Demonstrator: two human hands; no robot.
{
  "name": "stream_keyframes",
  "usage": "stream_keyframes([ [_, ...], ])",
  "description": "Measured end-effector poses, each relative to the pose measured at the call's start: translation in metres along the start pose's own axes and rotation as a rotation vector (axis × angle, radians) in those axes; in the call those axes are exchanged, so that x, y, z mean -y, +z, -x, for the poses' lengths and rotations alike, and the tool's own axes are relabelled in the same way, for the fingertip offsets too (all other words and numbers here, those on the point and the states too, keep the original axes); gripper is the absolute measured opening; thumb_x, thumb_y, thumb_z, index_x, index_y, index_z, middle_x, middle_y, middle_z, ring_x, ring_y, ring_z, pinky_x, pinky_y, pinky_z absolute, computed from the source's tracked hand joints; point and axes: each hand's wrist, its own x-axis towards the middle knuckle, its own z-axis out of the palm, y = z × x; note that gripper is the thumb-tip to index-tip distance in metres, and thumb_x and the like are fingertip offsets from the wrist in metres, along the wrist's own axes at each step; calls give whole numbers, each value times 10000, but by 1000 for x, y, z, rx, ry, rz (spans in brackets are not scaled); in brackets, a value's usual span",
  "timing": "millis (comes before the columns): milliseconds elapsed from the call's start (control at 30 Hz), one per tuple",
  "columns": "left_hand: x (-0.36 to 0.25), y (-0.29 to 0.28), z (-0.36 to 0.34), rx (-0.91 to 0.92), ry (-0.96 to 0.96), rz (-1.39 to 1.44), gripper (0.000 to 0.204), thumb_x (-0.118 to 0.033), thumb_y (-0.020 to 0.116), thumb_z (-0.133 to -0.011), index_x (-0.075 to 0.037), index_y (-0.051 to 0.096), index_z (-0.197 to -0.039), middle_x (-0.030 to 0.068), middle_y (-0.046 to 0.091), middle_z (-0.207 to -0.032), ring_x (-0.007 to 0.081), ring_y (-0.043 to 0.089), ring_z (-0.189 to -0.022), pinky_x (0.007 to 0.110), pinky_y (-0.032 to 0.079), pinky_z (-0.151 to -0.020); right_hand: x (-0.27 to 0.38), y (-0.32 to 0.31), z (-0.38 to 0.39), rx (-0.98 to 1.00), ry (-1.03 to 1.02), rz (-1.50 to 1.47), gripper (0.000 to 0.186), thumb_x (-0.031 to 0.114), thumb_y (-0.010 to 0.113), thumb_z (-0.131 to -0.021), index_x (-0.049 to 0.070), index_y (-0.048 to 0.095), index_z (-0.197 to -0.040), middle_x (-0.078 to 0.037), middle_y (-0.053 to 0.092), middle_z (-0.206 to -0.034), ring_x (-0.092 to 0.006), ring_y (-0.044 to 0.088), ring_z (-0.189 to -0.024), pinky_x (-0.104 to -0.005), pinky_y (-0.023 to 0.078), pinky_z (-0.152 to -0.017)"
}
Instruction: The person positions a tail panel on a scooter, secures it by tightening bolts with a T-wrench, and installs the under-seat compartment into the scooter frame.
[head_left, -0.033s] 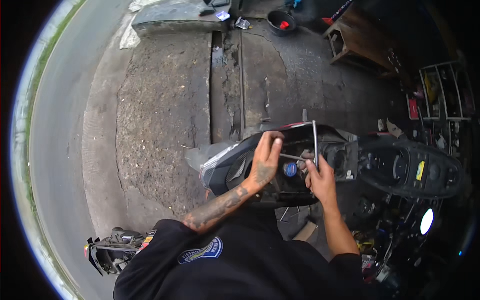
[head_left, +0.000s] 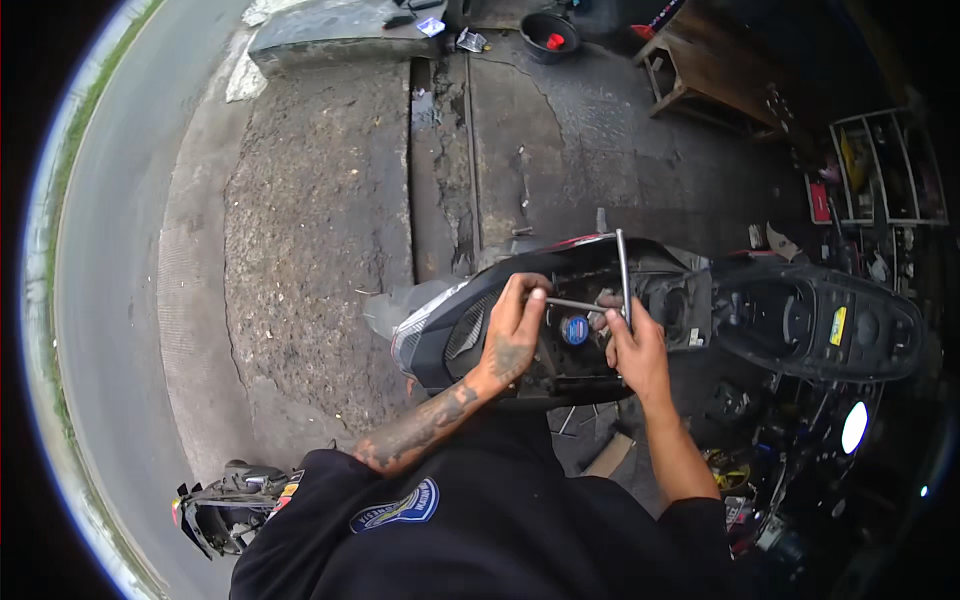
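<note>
A metal T-handle wrench (head_left: 624,265) is held over the scooter's opened body (head_left: 440,355). My right hand (head_left: 637,350) is closed round its crossbar, where the shaft joins. The shaft points left, and the curled fingers and thumb of my left hand (head_left: 512,325) close on its far end; what sits at that tip is hidden by the fingers. Below the shaft, inside the body cavity, lies a round part with a blue top (head_left: 574,330). To the right, the lifted seat (head_left: 815,322) shows its dark underside with a yellow label.
Concrete floor (head_left: 310,230) with a long drain slot (head_left: 425,180) spreads beyond the scooter. A black basin (head_left: 548,40) with a red item stands at the back, near a wooden bench (head_left: 700,75). A metal rack (head_left: 890,170) is at right. Another motorbike part (head_left: 225,510) shows lower left.
My left hand has shifted a little left along the wrench shaft, so more of the shaft shows. My right hand keeps its hold. The whole view has shifted slightly.
</note>
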Motion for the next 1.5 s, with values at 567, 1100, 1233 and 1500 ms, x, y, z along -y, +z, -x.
stream_keyframes([
  [567,22,-41,67,261,395,-712,128,-66,626,-842,-27,612,-963,91,608,-811,268,594,-755,361,468,-685,-15,-32,-30,-19,-229,299,189,151,531,-986,17,613,-1090,-26,624,-696,-43,454,-488,-228,355,-456],
  [1100,25,-37,68,189,394,-708,163,-123,636,-860,-55,625,-1008,92,631,-739,274,628,-659,378,506,-603,1,-29,-27,284,-232,285,150,96,541,-950,-1,542,-1064,-183,647,-844,-348,668,-773,-401,505,-670],
  [1233,28,-35,71,200,401,-728,179,-145,631,-868,-66,629,-1028,96,642,-746,282,646,-665,384,517,-591,-4,-22,-5,614,-532,516,175,89,650,-858,55,605,-1023,-150,610,-916,-389,623,-851,-454,506,-682],
  [1500,34,-40,77,223,357,-737,215,-169,629,-885,-70,635,-1076,94,691,-872,265,670,-752,369,530,-638,19,-44,-79,584,-641,594,322,306,736,-820,188,709,-1118,-78,715,-894,-287,684,-809,-361,542,-710],
])
